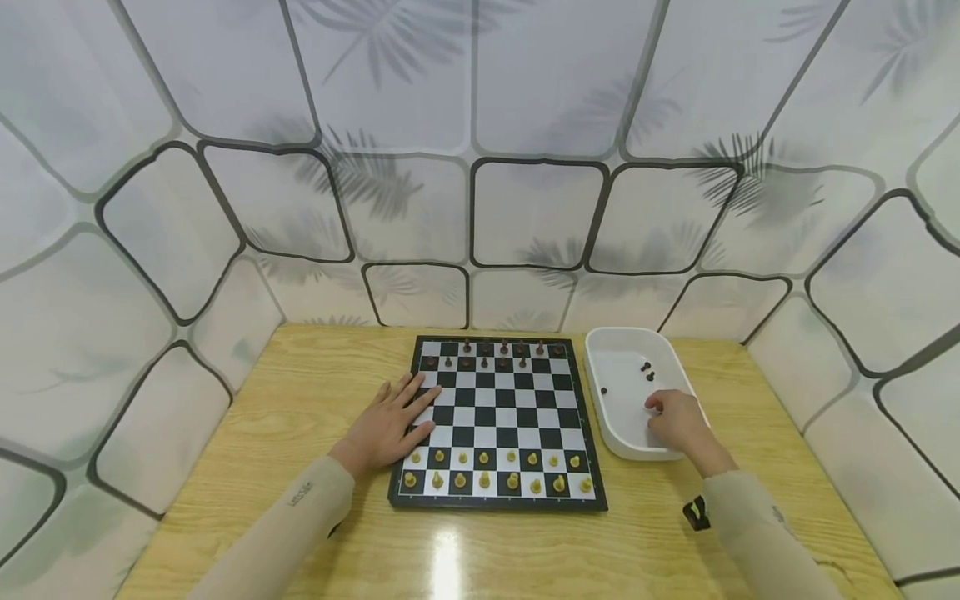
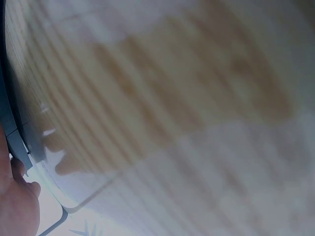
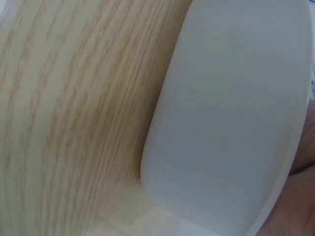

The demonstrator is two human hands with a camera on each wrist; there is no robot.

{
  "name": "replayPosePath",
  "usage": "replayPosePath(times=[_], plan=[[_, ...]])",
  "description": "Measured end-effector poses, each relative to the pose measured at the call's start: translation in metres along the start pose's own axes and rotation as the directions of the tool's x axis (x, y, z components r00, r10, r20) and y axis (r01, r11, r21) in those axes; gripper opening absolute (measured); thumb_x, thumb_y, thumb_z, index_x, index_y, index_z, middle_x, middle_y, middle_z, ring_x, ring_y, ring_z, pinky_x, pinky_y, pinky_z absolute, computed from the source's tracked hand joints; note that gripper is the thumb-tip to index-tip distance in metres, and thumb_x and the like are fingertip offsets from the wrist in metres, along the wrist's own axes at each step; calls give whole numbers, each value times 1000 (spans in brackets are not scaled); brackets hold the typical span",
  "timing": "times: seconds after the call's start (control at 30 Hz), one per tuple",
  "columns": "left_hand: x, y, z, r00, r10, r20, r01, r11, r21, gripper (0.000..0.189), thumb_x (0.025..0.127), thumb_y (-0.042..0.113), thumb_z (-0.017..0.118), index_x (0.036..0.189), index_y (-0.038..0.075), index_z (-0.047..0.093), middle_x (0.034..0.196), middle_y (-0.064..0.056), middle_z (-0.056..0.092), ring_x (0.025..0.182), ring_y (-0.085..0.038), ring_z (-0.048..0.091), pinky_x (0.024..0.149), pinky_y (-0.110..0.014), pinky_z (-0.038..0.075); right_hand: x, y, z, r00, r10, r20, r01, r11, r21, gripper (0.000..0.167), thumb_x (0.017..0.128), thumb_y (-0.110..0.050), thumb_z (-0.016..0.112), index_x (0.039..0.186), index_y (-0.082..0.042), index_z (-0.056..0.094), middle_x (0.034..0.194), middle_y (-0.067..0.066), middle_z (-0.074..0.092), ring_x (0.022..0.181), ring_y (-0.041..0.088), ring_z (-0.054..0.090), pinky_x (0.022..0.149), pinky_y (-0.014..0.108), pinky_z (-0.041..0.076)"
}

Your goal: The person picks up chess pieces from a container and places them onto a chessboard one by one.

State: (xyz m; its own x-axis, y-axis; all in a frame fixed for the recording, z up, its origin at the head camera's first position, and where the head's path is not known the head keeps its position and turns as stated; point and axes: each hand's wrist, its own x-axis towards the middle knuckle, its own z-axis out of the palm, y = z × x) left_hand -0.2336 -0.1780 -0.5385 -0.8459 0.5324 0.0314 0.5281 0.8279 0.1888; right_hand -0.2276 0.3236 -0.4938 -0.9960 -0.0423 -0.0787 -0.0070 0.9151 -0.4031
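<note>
A black-and-white chessboard lies on the wooden table. My left hand rests on its left edge with fingers spread. In the left wrist view, part of this hand shows at the lower left. Yellow chess pieces fill the two near rows, and dark brown chess pieces stand in the two far rows. Right of the board, my right hand reaches into a white tub with its fingers bent. Whether a piece is between those fingertips is too small to tell. Several dark chess pieces lie in the tub.
The wooden table meets patterned fabric walls at the back and sides. A small dark object with a green mark is by the right sleeve. The tub's outer wall fills much of the right wrist view.
</note>
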Motion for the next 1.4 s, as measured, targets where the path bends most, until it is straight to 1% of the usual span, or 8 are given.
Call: replayPosePath(times=[0.13, 0.47, 0.6, 0.83, 1.0, 1.1, 1.2, 1.4], plan=[[0, 0, 0, 1000, 1, 0, -1, 1000, 7, 68, 110, 58, 38, 169, 26, 28, 177, -15, 17, 164, -38, 16, 130, -65, 18, 2, 1, 3, 1000, 1, -6, -1, 1000, -2, 26, 83, 5, 62, 106, 11, 72, 94, 21, 70, 86, 32, 63, 82, 51, 55], [-1, 1, 0, 1000, 0, 0, 0, 1000, 12, 68, 110, 58, 39, 168, 25, 30, 176, -16, 19, 164, -39, 17, 129, -65, 21, 3, 2, 11, 999, 21, -39, -22, 1000, -15, 21, 94, -6, 70, 106, 10, 73, 99, 24, 73, 87, 32, 67, 83, 53, 57], [-1, 1, 0, 1000, -2, 4, 2, 1000, 11, 68, 110, 58, 39, 168, 25, 30, 176, -16, 19, 164, -39, 17, 130, -65, 21, 2, 0, 11, 999, 14, -42, -15, 999, -32, 20, 94, -7, 72, 105, 10, 74, 98, 24, 75, 85, 30, 67, 81, 51, 58], [0, 0, 0, 1000, -1, -2, 1, 1000, 10, 68, 110, 58, 38, 168, 24, 30, 176, -16, 18, 164, -39, 17, 129, -66, 21, 4, -1, 9, 1000, 24, -1, -24, 999, -41, 21, 90, -6, 73, 104, 9, 76, 97, 21, 75, 84, 29, 67, 80, 49, 58], [0, 0, 0, 1000, 2, 7, -2, 1000, 11, 68, 110, 58, 37, 169, 25, 29, 176, -16, 18, 164, -39, 17, 129, -66, 21, 5, 0, 10, 1000, 24, 0, -24, 999, -48, 23, 89, -11, 75, 103, 7, 76, 97, 19, 76, 86, 29, 68, 82, 50, 58], [0, 0, 1, 1000, 5, 5, -5, 1000, 13, 68, 110, 58, 37, 169, 25, 28, 176, -16, 18, 164, -39, 17, 129, -66, 21, 5, 0, 11, 999, -8, -42, 7, 1000, -20, 25, 88, -13, 74, 104, 6, 76, 99, 20, 77, 88, 31, 70, 83, 52, 59], [0, 0, 1, 1000, 4, -4, -4, 1000, 14, 67, 110, 58, 38, 169, 25, 29, 176, -16, 18, 164, -39, 17, 129, -66, 21, 6, -2, 11, 992, -60, -113, 65, 997, 36, 24, 88, -12, 73, 104, 6, 75, 99, 21, 77, 89, 32, 71, 82, 51, 59], [0, 1, -1, 1000, -6, 1, 6, 1000, 6, 67, 110, 57, 38, 168, 25, 29, 176, -16, 18, 164, -39, 17, 130, -65, 19, 10, -13, 8, 964, -132, -232, 165, 978, 127, 19, 92, -10, 72, 106, 2, 75, 96, 16, 77, 87, 26, 70, 75, 35, 57]])
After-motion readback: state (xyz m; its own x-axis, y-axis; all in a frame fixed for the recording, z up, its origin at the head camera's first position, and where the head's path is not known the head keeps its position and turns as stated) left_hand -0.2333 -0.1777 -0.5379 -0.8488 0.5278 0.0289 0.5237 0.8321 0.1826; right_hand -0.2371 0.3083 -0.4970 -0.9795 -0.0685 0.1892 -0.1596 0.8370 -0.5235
